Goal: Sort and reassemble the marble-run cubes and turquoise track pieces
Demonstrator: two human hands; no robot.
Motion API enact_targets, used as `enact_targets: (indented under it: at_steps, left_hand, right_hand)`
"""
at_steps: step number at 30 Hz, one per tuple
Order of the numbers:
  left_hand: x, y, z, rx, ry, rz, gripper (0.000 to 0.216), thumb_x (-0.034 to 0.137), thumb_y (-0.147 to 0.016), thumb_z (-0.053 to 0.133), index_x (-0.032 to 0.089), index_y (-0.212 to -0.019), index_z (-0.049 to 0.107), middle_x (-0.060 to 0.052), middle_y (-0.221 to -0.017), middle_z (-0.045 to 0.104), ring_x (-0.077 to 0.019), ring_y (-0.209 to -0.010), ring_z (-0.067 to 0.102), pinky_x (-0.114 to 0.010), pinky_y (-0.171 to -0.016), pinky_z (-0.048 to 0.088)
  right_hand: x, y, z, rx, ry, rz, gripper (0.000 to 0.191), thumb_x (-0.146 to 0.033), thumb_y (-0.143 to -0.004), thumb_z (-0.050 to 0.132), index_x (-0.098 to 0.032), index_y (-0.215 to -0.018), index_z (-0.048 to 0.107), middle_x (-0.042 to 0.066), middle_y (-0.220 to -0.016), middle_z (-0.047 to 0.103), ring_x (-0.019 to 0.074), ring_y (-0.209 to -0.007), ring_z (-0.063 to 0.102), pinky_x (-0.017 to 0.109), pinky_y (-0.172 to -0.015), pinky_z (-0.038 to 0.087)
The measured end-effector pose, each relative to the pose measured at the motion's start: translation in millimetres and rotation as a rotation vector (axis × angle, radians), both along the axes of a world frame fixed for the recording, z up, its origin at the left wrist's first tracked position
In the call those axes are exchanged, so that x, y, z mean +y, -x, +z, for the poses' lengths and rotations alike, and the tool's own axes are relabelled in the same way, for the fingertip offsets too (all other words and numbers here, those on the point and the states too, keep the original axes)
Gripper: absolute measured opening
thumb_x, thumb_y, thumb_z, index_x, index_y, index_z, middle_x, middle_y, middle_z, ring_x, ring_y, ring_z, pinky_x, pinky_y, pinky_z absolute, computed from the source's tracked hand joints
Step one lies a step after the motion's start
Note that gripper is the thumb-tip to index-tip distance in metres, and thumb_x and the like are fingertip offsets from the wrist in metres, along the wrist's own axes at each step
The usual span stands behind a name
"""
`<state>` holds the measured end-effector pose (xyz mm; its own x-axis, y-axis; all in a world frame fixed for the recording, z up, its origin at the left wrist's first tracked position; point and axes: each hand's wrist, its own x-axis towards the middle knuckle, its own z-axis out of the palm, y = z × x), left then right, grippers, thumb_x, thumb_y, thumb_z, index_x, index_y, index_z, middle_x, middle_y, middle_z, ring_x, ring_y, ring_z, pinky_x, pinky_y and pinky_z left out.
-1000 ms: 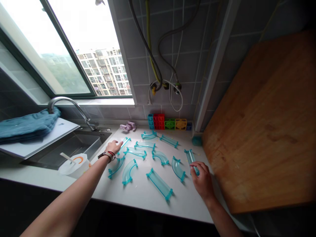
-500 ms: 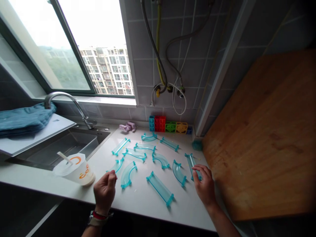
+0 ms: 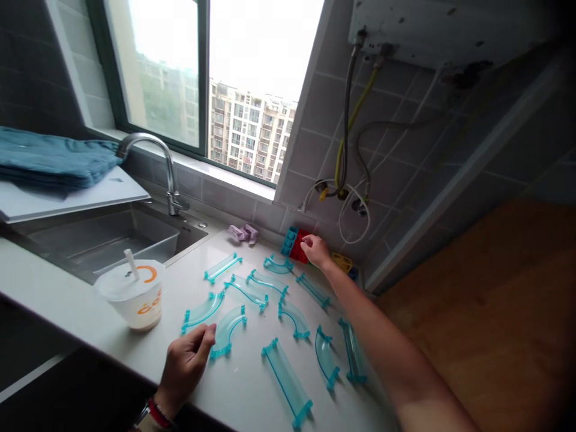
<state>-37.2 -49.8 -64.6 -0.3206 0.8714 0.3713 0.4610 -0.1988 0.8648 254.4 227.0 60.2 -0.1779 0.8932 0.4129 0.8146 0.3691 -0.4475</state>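
Right hand [image 3: 316,251] has jumped to the red block [image 3: 297,246] at twelve o'clock on the table [image 3: 243,384], fingers on it, grip unclear. Left hand [image 3: 184,363] rests loosely open, empty, beside a curved track [image 3: 226,331]. Risk: the outstretched forearm may sweep the tracks beneath.

The right hand [image 3: 317,251] hides part of the red plastic grid block [image 3: 297,247] at the white countertop's [image 3: 252,390] back edge, so its grip cannot be told. The folded blue towel [image 3: 49,159] runs off the picture's left edge.
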Motion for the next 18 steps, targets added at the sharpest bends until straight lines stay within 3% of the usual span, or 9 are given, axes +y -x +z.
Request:
enact_targets:
  at_steps: [2, 5, 12, 18]
  left_hand:
    - [0.4, 0.4, -2.3, -0.005, -0.007, 0.009, 0.04, 0.043, -0.094, 0.056, 0.02, -0.062, 0.059, 0.002, -0.056, 0.052, -0.0133, -0.052, 0.049, -0.022, -0.053, 0.042]
    - [1.0, 1.5, -7.4, -0.022, -0.005, 0.022, 0.04, 0.043, -0.097, 0.054, 0.02, -0.064, 0.058, 0.003, -0.057, 0.049, -0.0132, -0.054, 0.048, -0.022, -0.054, 0.041]
    - [0.1, 1.2, -11.8, -0.079, 0.045, -0.004, 0.044, 0.045, -0.101, 0.05, 0.021, -0.064, 0.053, 0.006, -0.056, 0.035, -0.0115, -0.05, 0.038, -0.023, -0.051, 0.036]
    - [0.1, 0.9, -12.4, -0.106, 0.085, -0.024, 0.045, 0.047, -0.102, 0.048, 0.021, -0.066, 0.054, 0.006, -0.054, 0.038, -0.0118, -0.049, 0.04, -0.024, -0.051, 0.036]
  right_hand:
    - [37.7, 10.8, 1.0, -0.121, 0.068, 0.0, 0.028, -0.036, -0.101, 0.066, -0.018, -0.122, 0.067, 0.009, -0.125, 0.069, 0.0227, -0.107, 0.069, 0.044, -0.094, 0.059]
    - [69.7, 20.2, -2.3, -0.278, 0.14, -0.016, 0.033, -0.036, -0.102, 0.066, -0.019, -0.13, 0.064, 0.01, -0.133, 0.065, 0.0246, -0.113, 0.067, 0.046, -0.096, 0.059]
    - [105.6, 34.9, -3.0, -0.517, 0.291, -0.03, 0.033, -0.036, -0.102, 0.065, -0.021, -0.131, 0.064, 0.01, -0.135, 0.064, 0.0245, -0.114, 0.067, 0.046, -0.096, 0.059]
    - [121.2, 34.0, 4.6, -0.568, 0.38, -0.016, 0.034, -0.037, -0.101, 0.066, -0.02, -0.131, 0.063, 0.01, -0.133, 0.065, 0.0245, -0.112, 0.068, 0.045, -0.095, 0.06]
